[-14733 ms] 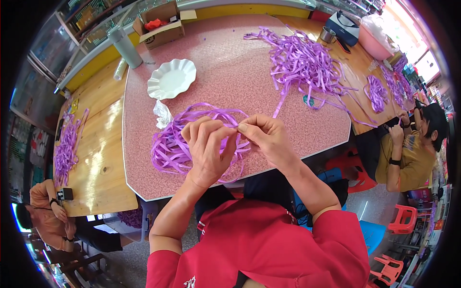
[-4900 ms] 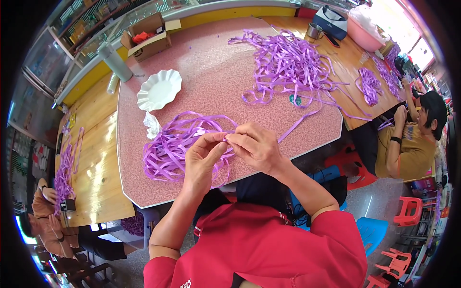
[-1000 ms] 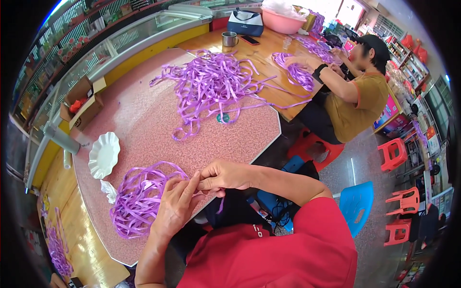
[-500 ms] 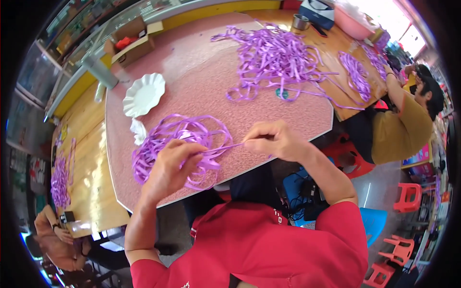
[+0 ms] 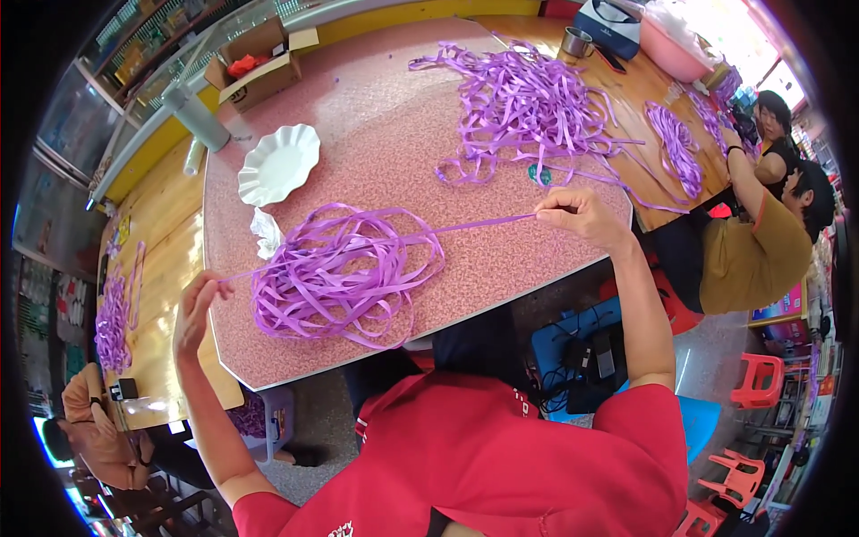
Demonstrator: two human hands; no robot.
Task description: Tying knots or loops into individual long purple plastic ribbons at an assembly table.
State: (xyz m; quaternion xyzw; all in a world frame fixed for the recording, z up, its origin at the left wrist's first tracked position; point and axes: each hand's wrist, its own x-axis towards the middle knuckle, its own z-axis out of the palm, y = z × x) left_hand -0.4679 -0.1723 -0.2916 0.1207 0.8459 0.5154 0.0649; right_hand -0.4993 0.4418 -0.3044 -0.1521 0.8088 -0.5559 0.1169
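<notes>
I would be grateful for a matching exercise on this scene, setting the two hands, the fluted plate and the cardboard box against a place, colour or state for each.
Things
1. Left hand
2. Right hand
3. Fluted plate
4. Cardboard box

Places, colours, states
A. White, with a wavy rim
B. Pinching a purple ribbon stretched to the right of the near pile
C. Flaps open, something red inside
D. Near the pink table's left edge, with a thin purple strand at its fingertips

Right pairs: 1-D, 2-B, 3-A, 4-C
</notes>
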